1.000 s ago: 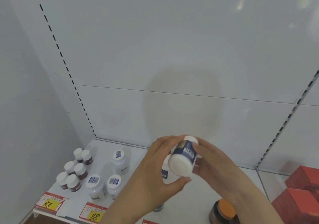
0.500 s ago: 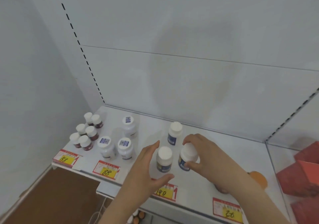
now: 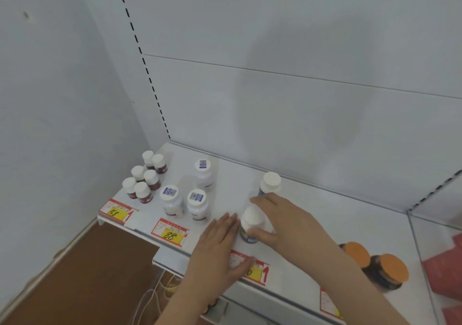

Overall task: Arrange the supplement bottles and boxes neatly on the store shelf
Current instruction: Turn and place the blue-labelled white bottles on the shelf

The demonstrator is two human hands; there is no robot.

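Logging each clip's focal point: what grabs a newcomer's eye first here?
The two hands at the shelf's front edge: the right hand grips a white-capped bottle, the left hand lies flat beside it. Next, two orange-lidded jars at far right.

We're in a shop aisle: a white metal shelf [image 3: 225,174] with slotted uprights [image 3: 140,49] on its back panel, red-and-yellow price tags [image 3: 170,232] clipped along the front edge, handwritten 158 and 88. Small white-capped supplement bottles [image 3: 147,182] stand grouped above their tags, orange-lidded jars [image 3: 385,269] and red boxes [image 3: 447,269] further right.
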